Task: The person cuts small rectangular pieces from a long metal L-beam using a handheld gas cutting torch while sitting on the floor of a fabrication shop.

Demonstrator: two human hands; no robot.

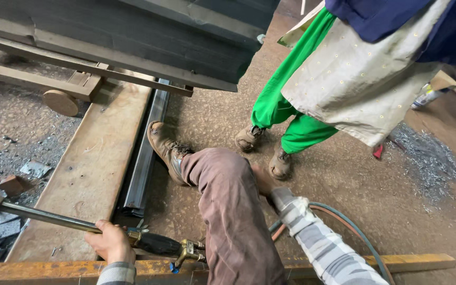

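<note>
One cutting torch (80,224) lies nearly level across my lap, its long tube pointing left and slightly up toward the steel plate (88,169), my left hand (111,243) closed around it, my right hand (264,179) mostly hidden behind my knee, grip unclear.

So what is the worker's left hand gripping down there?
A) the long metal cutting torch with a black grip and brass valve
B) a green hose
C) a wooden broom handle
A: the left hand is wrapped around the long metal cutting torch, just ahead of its black grip and brass valve.
</note>
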